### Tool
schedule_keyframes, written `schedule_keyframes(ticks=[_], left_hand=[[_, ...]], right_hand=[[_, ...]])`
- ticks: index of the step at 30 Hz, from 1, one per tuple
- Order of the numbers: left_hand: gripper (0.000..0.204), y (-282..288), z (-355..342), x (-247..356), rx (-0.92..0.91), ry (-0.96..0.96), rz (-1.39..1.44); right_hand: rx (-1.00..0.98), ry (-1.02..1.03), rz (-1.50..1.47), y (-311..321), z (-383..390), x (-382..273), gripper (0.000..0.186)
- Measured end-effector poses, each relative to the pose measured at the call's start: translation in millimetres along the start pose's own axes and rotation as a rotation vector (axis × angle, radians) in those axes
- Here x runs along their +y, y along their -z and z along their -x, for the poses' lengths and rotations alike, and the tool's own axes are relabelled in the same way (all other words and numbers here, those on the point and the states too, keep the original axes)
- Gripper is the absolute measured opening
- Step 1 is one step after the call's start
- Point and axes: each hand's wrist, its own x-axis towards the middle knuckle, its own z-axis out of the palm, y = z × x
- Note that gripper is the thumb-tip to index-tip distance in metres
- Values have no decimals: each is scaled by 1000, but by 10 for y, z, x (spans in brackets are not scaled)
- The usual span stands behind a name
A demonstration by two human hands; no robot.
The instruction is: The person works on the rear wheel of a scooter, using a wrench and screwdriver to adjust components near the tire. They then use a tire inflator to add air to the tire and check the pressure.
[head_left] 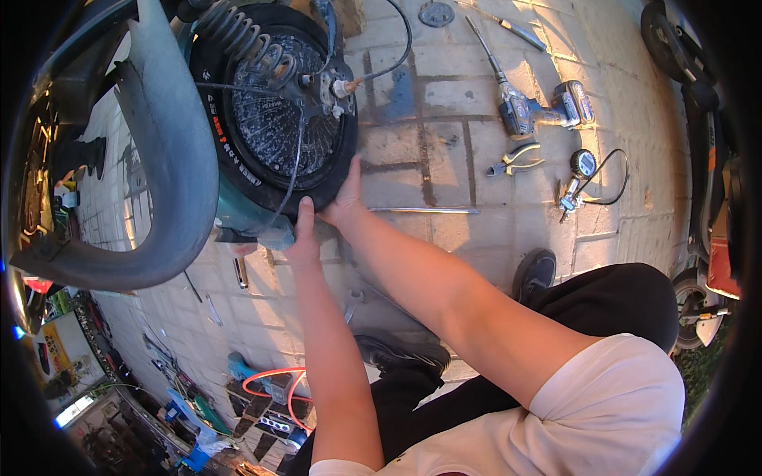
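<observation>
Both my hands grip the lower part of a black tyre [334,166] on a wheel with a speckled dark hub [266,127]. My left hand [303,230] has its thumb up on the tyre's rim, beside a translucent teal part [252,224]. My right hand [346,192] is wrapped round the tyre's right side, its fingers partly hidden. A coil spring [242,40], a dark cable [402,54] and a metal axle fitting [337,87] sit over the wheel. A curved dark grey frame piece [163,222] hangs at the left.
On the pavers lie a drill [520,111], yellow-handled pliers [516,161], a pressure gauge [583,165], a screwdriver [520,33], a thin rod [421,211] and a wrench [354,304]. An orange hose [278,371] and tools are at lower left. Another scooter [698,95] stands at the right.
</observation>
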Motion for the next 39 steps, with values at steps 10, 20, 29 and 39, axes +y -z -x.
schedule_keyframes(ticks=[10, 20, 29, 39], left_hand=[[50, -60, -31, -70, 142, -208, -147], [53, -176, -21, -60, 240, 30, -73], [65, -287, 87, 262, 229, 124, -84], [70, -656, 54, 669, 373, 439, -343]], right_hand=[[184, 112, 60, 27, -165, 96, 83], [319, 170, 130, 24, -263, 113, 78], [444, 134, 225, -49, -211, 78, 77], [569, 165, 294, 116, -388, 106, 81]])
